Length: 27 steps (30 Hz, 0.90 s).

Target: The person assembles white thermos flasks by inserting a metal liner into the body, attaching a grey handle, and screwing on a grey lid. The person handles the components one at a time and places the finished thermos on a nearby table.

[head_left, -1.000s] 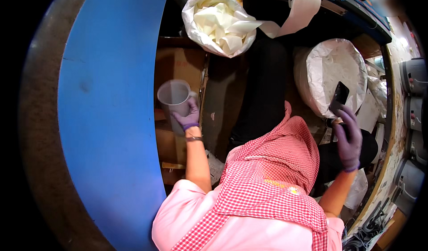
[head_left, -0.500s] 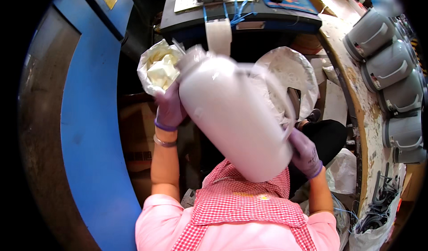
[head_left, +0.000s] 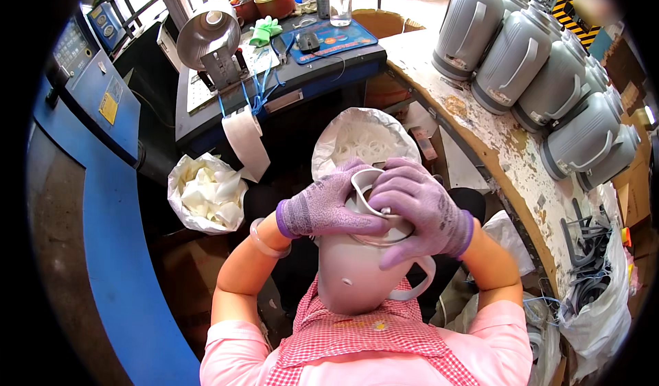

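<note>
A pale grey jug-shaped thermos body (head_left: 357,276) stands in my lap against the checked apron, its looped handle to the lower right. Both my hands wear purple gloves and are at its top. My left hand (head_left: 322,204) wraps the left side of the pouring collar (head_left: 362,187), thumb lying across the front. From the right, my right hand (head_left: 422,204) curls over the collar's rim, fingers bent at the opening and thumb down on the shoulder. The fingers partly hide the mouth and whatever may be inside it.
Ahead sits a white bag of pale rings (head_left: 360,142); to the left, a bag of whitish sheets (head_left: 206,197). Several grey thermoses (head_left: 525,63) line the worn bench at right, above a sack of dark handles (head_left: 590,276). A dark desk (head_left: 302,77) holds a label roll.
The thermos went from tilted across my front to upright in my lap. My hands moved from its neck and lower side to its collar. The view swung right.
</note>
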### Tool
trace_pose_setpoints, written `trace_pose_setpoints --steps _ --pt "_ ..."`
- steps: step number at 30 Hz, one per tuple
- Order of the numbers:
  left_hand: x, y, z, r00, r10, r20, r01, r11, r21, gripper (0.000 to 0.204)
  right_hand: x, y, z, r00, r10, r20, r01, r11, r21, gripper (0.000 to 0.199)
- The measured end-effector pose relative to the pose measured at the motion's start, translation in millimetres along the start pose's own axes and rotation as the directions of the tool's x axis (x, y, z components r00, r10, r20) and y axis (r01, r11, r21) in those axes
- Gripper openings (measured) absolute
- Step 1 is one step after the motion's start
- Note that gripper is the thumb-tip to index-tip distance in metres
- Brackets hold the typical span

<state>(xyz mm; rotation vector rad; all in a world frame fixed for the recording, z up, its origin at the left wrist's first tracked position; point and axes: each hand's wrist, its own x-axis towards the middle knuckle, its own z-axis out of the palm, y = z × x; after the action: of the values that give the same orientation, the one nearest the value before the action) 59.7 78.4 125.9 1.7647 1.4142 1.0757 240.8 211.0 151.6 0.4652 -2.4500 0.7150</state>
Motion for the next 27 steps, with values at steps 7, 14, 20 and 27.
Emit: trace_pose_setpoints --steps 7,14,20,27 --pt "0.2 0.7 23.4 0.995 -0.073 0.067 0.090 0.950 -0.299 0.072 -16.0 4.4 2.4 1.000 -0.007 0.026 0.006 1.000 0.023 0.025" --pt "-1.2 10.0 16.5 0.982 -0.170 0.075 0.186 0.891 -0.414 0.070 18.3 39.0 -61.2 0.879 0.333 -0.340 -0.337 0.940 0.049 0.018" --pt "-68.1 14.3 -40.3 0.899 -0.268 -0.348 0.080 0.879 -0.470 0.090 21.7 18.5 -125.2 0.177 -0.500 -0.848 -0.113 0.845 -0.522 0.022" --pt "-133.2 -7.1 -34.7 0.653 -0.086 -0.753 -0.015 0.992 -0.126 0.096 64.5 300.5 -119.0 0.611 0.389 -0.689 -0.556 0.831 -0.024 0.051"
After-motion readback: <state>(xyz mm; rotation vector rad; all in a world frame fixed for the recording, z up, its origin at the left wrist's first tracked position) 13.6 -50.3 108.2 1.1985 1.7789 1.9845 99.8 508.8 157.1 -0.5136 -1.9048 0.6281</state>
